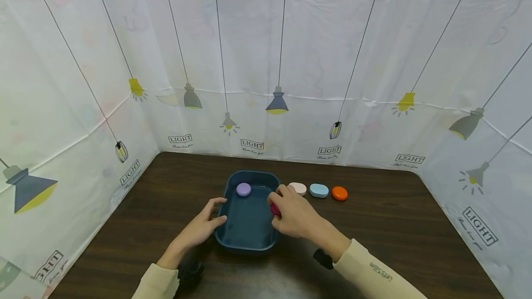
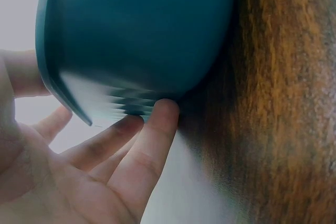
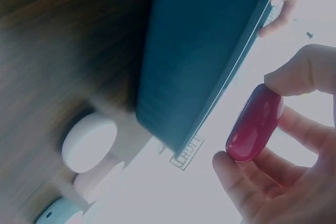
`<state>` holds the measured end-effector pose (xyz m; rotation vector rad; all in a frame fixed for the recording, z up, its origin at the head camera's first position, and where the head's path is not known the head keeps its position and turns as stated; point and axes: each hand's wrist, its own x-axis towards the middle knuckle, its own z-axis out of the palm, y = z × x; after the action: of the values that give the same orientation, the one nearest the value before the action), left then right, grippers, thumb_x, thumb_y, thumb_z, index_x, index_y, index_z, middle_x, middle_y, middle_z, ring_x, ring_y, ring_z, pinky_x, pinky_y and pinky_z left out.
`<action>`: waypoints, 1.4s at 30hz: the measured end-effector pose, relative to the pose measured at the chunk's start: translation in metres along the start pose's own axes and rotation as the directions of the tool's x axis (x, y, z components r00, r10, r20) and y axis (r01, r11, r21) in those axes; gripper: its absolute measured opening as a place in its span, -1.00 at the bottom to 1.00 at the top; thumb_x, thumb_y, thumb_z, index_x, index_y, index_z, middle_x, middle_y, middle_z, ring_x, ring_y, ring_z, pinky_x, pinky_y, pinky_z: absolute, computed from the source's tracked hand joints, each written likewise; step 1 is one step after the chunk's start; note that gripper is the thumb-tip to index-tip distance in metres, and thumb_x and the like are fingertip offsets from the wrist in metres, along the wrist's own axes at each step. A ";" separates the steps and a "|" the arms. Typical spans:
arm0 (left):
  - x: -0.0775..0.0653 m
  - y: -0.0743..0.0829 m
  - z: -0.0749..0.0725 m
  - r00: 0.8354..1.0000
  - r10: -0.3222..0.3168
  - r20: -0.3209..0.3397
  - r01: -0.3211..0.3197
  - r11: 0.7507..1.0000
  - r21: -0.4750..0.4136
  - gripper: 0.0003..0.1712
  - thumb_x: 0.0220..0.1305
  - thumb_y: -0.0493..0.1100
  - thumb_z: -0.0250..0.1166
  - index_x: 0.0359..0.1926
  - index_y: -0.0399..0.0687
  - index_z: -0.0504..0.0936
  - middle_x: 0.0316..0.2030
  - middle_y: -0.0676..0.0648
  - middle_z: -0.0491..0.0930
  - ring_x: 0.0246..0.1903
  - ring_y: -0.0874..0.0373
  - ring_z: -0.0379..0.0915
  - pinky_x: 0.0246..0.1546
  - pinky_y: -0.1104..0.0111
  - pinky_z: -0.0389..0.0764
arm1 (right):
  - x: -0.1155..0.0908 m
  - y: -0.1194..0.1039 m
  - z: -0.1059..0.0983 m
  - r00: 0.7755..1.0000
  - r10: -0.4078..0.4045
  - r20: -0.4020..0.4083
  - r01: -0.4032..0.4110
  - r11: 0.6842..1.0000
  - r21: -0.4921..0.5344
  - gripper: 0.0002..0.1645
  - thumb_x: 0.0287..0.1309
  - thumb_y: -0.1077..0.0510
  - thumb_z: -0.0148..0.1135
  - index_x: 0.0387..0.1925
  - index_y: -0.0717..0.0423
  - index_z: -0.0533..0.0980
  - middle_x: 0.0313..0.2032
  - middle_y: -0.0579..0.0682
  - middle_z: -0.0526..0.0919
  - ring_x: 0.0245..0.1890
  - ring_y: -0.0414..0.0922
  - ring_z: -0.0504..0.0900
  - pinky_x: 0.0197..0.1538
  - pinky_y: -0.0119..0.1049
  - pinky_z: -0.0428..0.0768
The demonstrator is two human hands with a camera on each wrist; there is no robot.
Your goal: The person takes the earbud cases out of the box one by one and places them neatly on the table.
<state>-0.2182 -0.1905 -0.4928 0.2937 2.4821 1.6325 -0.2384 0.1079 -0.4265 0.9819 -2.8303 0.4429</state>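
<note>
My right hand [image 1: 296, 212] pinches a glossy dark red, pill-shaped piece [image 3: 255, 124] between thumb and fingertips, over the right rim of a dark teal tray [image 1: 248, 225]. My left hand [image 1: 200, 225] holds the tray's left side; in the left wrist view its fingers [image 2: 144, 153] rest against the outer wall, the thumb passing behind the rim. Inside the tray, near its far left corner, lies a round lilac piece [image 1: 243, 189]. To the right of the tray sit similar smooth pieces: pale pink [image 1: 297, 188], light blue [image 1: 319, 191] and orange [image 1: 339, 193].
The dark wooden table [image 1: 386, 234] spreads around the tray. A white rounded piece [image 3: 89, 142] lies beside the tray in the right wrist view. White sheeting [image 1: 299, 128] printed with lamps hangs along the table's back and sides.
</note>
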 end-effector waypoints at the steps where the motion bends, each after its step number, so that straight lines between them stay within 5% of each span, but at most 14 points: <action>1: 0.000 0.000 0.000 1.000 -0.002 0.000 0.002 1.000 0.001 -0.43 0.52 -0.19 0.17 0.45 -0.01 0.25 0.43 -0.35 0.21 0.34 -0.35 0.28 0.18 -0.19 0.43 | -0.001 0.001 -0.001 1.000 0.001 -0.010 -0.001 1.000 -0.005 -0.67 0.00 0.13 0.35 -0.13 -0.08 0.56 -0.17 -0.08 0.45 -0.17 -0.11 0.36 -0.25 -0.29 0.54; 18: 0.003 -0.004 0.001 0.999 -0.033 -0.004 0.033 0.999 0.024 -0.42 0.52 -0.14 0.17 0.46 0.03 0.24 0.45 -0.31 0.20 0.37 -0.30 0.24 0.24 -0.20 0.37 | -0.004 0.038 -0.011 0.987 0.084 -0.135 -0.092 0.994 -0.052 -0.68 -0.03 0.17 0.29 -0.14 0.02 0.55 -0.22 0.00 0.44 -0.24 -0.03 0.34 -0.38 -0.27 0.44; 30: 0.003 -0.004 0.002 0.999 -0.043 -0.011 0.043 0.999 0.017 -0.43 0.53 -0.15 0.16 0.46 0.05 0.25 0.45 -0.30 0.20 0.37 -0.29 0.26 0.23 -0.19 0.39 | -0.012 0.071 -0.010 0.978 0.177 -0.106 -0.185 0.981 -0.067 -0.59 0.02 0.12 0.31 -0.03 0.06 0.55 -0.10 0.10 0.50 -0.14 0.04 0.40 -0.32 -0.15 0.57; 42: 0.003 -0.005 0.002 0.999 -0.038 -0.015 0.039 0.999 0.016 -0.44 0.52 -0.15 0.17 0.46 0.06 0.26 0.45 -0.31 0.21 0.36 -0.30 0.27 0.21 -0.19 0.40 | -0.024 0.102 0.004 0.970 0.239 -0.039 -0.241 0.967 -0.077 -0.73 -0.02 0.16 0.31 -0.21 0.04 0.52 -0.29 0.00 0.42 -0.27 0.00 0.35 -0.37 -0.19 0.44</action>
<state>-0.2206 -0.1902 -0.4981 0.2353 2.4969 1.6060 -0.2828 0.1976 -0.4594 0.6148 -2.9261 0.3580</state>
